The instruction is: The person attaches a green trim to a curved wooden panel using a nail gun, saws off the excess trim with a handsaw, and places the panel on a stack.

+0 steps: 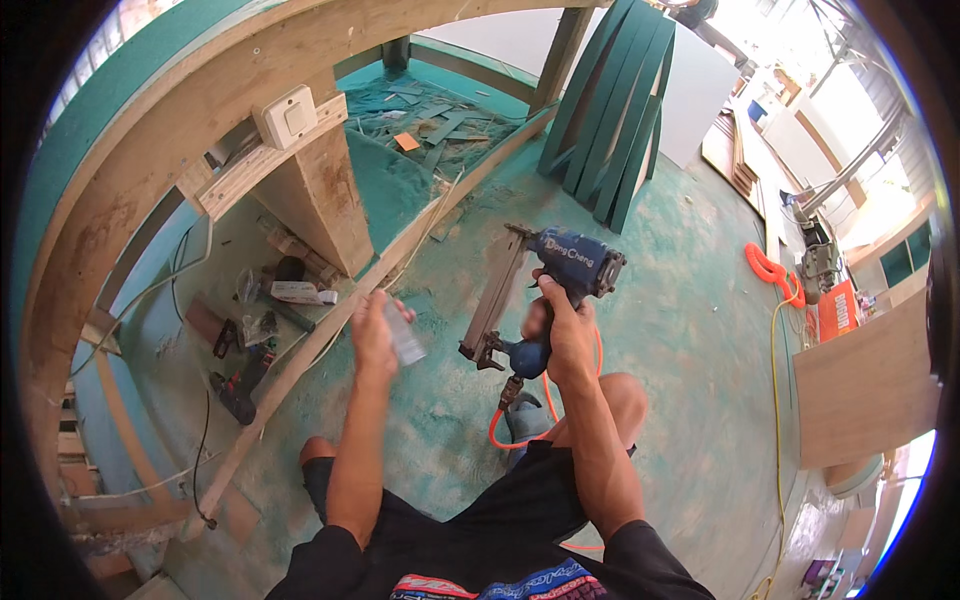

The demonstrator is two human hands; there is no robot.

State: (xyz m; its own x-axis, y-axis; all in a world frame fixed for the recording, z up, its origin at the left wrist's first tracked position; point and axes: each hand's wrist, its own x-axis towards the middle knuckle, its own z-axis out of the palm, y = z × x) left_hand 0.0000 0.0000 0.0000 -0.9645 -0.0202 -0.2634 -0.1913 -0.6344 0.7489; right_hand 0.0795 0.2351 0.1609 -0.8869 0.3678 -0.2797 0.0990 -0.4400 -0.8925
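My right hand (566, 325) is wrapped round the grip of a blue pneumatic nail gun (580, 262), lifted in front of me above the floor. Its long grey magazine (492, 300) slants down to the left. An orange air hose (494, 428) joins it at the fitting below the grip. To the left of the gun, my left hand (372, 335) is closed on a flat, silvery strip of nails (407, 343). Motion blurs that strip, so single nails do not show. A gap separates the strip from the magazine.
A wooden bench frame (330, 200) with a white switch (290, 117) stands at left. Beneath it lie a cordless drill (234, 398) and other tools. Green strips (615, 110) lean on a white panel ahead. At right are a yellow hose (777, 400), an orange coil (770, 268) and a plywood box (868, 375).
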